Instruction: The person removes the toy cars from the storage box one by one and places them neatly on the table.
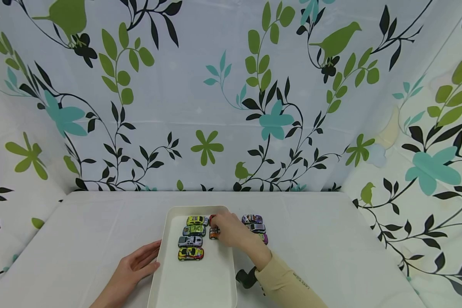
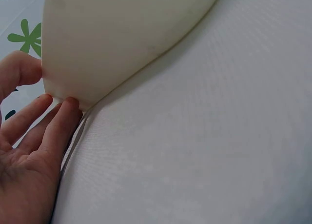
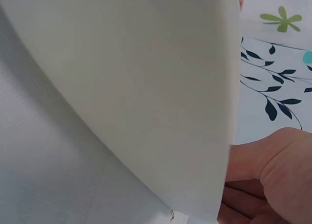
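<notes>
Right hand sits over the orange toy car in the white tray; grip hidden, cannot tell. Left hand flat against the tray edge. Car likely light, rigid, slick (pinch its sides).

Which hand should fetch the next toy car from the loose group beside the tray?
Probably the right hand: it is already over the orange car, next to the loose cars. The left hand rests against the tray, on its far side.

Left hand lies flat with fingers straight; right hand reaches forward, fingers curled.
</notes>
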A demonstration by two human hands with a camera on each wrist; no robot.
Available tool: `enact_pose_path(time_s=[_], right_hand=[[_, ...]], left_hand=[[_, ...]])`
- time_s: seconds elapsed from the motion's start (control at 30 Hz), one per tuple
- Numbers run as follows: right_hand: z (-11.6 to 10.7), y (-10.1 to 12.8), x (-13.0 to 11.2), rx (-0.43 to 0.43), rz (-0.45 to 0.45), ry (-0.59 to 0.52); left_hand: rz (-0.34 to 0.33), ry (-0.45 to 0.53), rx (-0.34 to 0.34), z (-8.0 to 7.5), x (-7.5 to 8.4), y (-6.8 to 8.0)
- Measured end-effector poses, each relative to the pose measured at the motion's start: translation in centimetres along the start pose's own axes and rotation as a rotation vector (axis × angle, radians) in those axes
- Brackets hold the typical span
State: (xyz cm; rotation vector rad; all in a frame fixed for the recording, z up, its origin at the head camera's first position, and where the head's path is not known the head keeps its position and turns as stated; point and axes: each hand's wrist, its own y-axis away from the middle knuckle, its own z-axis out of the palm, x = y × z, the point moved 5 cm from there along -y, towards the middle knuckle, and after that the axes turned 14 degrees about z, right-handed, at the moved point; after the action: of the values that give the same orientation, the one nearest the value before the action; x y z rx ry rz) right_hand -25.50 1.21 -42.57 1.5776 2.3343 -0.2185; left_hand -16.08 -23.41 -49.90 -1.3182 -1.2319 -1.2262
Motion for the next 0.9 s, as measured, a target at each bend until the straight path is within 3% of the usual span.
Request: enact_pose_path(time_s=[0.37, 0.9], right_hand=[[0.2, 0.4, 0.3, -0.01, -0.035, -0.025], [-1.2, 1.1, 0.1, 0.063, -0.076, -0.057]], left_hand=[[0.0, -0.01, 0.0, 0.0, 0.0, -0.1], [0.007, -0.007, -0.008, -0.1, 0.0, -0.1]])
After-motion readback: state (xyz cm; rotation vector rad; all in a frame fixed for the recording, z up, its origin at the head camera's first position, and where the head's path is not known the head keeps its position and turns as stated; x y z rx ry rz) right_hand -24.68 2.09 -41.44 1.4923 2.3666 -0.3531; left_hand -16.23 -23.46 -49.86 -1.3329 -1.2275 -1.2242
